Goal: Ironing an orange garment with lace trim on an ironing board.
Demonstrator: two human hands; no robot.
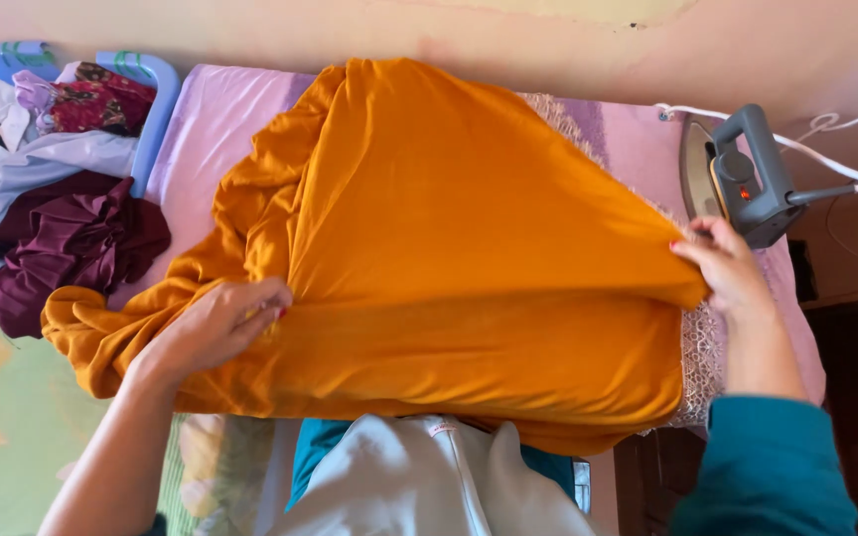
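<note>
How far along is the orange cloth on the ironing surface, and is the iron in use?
Done: the orange cloth lies on the pink-covered ironing surface. In hand: the left hand and right hand each pinch an edge, stretching it. Left: the cloth is bunched at its left end, the iron stands untouched, and a basket of clothes sits alongside.

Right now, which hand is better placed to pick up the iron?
Right. The right hand pinches the edge of the orange cloth right beside the grey iron, which stands on end at the board's right end. The left hand grips the cloth far over on the left side.
</note>
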